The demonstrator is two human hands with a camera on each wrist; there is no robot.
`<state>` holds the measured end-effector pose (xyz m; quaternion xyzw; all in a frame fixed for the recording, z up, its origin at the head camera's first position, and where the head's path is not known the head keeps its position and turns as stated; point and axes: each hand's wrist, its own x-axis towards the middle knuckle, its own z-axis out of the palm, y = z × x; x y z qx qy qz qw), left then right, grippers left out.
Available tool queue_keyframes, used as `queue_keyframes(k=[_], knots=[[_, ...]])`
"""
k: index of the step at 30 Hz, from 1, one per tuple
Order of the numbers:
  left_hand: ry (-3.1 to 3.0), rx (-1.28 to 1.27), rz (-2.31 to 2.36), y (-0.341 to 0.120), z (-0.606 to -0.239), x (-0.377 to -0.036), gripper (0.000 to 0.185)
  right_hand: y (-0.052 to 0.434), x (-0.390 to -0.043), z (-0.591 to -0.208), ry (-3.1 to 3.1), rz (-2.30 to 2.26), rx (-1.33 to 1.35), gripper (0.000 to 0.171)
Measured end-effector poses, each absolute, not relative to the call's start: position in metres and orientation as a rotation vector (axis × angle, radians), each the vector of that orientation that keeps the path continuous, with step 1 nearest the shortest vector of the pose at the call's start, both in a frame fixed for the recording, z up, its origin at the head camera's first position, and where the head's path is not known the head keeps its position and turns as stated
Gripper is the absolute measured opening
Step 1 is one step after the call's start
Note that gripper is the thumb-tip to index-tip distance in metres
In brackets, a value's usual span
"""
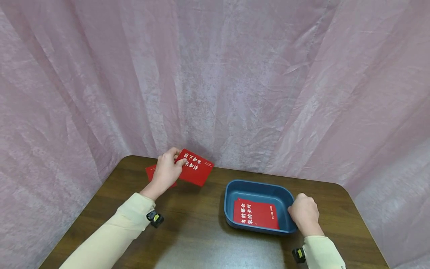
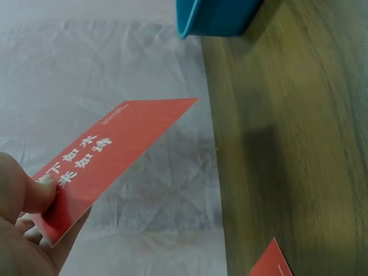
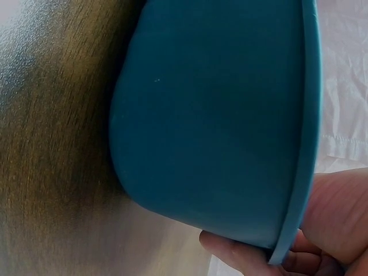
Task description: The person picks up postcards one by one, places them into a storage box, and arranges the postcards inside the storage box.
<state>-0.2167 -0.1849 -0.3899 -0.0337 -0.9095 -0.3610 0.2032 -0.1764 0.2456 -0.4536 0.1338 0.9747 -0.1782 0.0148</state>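
Between its thumb and fingers, my left hand (image 1: 165, 171) pinches a red card (image 1: 198, 172) with white Chinese characters, held raised and tilted above the far side of the table. The left wrist view shows the thumb on the printed face of this card (image 2: 123, 138). Another red card (image 1: 150, 171) lies below, partly hidden by the hand. To the right, my right hand (image 1: 305, 213) grips the right rim of a blue plastic bin (image 1: 258, 186). Fingers (image 3: 230, 250) curl under that rim in the right wrist view. Inside the bin lie red cards (image 1: 260, 215), how many I cannot tell.
The brown wooden table (image 1: 195, 239) has rounded far corners. A pink curtain (image 1: 215, 82) hangs right behind its far edge and around both sides. Black devices sit on both wrists.
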Motion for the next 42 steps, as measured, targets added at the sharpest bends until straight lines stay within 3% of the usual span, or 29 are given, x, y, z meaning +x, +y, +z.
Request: queue_keyframes(k=[21,42], knots=[[-2.255,-0.157,-1.072,-0.156,-0.381,-0.213,0.016,0.244,-0.176,-0.455,3.017,-0.584,0.409,0.024],[-2.196,-0.242,-1.292,-0.110,-0.385,-0.204,0.021,0.243,-0.176,-0.454,3.016,-0.593,0.412,0.027]])
